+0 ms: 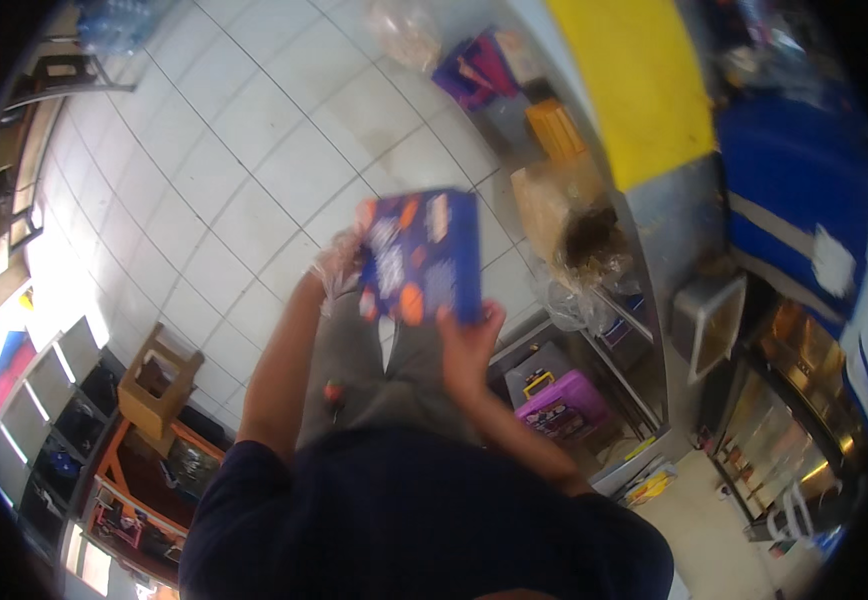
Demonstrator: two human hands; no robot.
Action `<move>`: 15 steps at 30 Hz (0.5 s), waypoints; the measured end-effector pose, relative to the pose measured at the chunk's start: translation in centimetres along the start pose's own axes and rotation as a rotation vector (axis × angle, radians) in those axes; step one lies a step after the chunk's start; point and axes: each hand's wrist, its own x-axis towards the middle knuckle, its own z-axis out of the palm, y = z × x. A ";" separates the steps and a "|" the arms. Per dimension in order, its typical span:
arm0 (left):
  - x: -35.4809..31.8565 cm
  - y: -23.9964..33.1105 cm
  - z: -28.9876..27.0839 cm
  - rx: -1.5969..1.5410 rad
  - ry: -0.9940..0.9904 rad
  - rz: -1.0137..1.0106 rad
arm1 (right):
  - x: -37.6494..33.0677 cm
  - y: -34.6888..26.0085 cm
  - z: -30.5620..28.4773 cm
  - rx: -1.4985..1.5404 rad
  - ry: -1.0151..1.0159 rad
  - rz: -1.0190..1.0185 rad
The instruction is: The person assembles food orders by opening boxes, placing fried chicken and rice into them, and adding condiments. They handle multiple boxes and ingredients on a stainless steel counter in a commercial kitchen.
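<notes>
A blue rectangular box with orange patches (426,255) is held over the white tiled floor (244,120), the left hand (342,260) gripping its left edge, the right hand (470,338) its near right corner. Rightward stand a brown cardboard box (542,205) and, nearer, a purple case (564,404).

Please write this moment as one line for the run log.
left hand: holds blue box, left edge | right hand: holds same box, lower right corner | around: tiled floor, yellow surface
</notes>
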 end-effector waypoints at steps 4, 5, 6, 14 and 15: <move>-17.3 5.0 9.0 -0.407 -0.370 0.170 | -11.3 -7.7 -2.1 -0.156 -0.420 -0.400; -19.4 5.6 10.3 -0.414 -0.480 0.214 | -12.2 -10.9 -1.9 -0.163 -0.350 -0.532; -22.2 5.9 11.3 -0.415 -0.475 0.170 | -13.0 -13.6 -1.3 -0.041 -0.340 -0.548; -27.7 8.4 18.7 -0.270 -0.734 0.023 | -18.6 -22.1 0.6 0.143 -0.487 -0.724; -27.8 8.5 19.2 -0.274 -0.743 -0.024 | -18.8 -21.7 0.5 0.202 -0.469 -0.729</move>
